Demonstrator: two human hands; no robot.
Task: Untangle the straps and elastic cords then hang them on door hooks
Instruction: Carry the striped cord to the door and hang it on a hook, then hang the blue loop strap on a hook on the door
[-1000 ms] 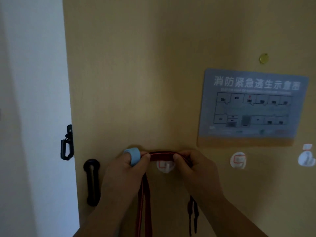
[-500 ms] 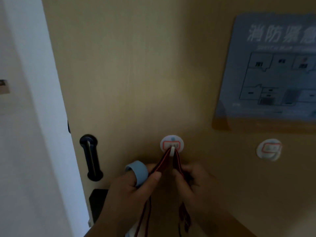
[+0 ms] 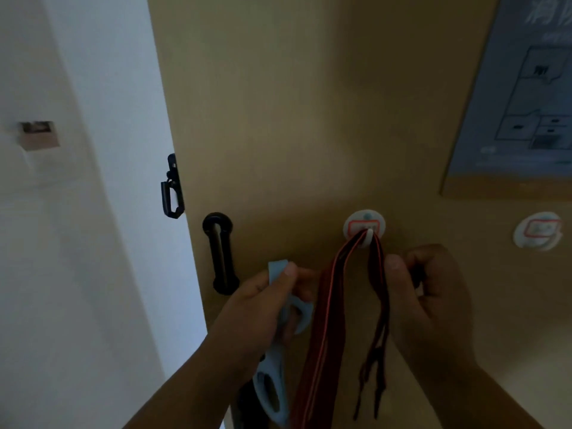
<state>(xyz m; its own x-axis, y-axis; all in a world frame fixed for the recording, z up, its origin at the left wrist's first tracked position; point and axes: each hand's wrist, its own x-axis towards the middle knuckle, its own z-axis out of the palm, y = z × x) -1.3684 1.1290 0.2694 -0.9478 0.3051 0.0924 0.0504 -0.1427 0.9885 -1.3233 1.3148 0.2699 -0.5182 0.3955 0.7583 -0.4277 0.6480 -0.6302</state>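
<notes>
Dark red strap [image 3: 322, 329] hangs looped over the white adhesive hook [image 3: 365, 227] at centre frame on the tan door [image 3: 294, 119], both lengths trailing down between the hands. At lower centre the left hand [image 3: 260, 308] grips a pale blue elastic band [image 3: 278, 342]. Just right of the strap, the right hand [image 3: 430, 289] is curled closed; whether it pinches anything is unclear. A second hook [image 3: 538, 230] sits at far right

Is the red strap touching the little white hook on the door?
Touching. The head view shows the red strap looped over the white hook, with both sides hanging down from it.
</notes>
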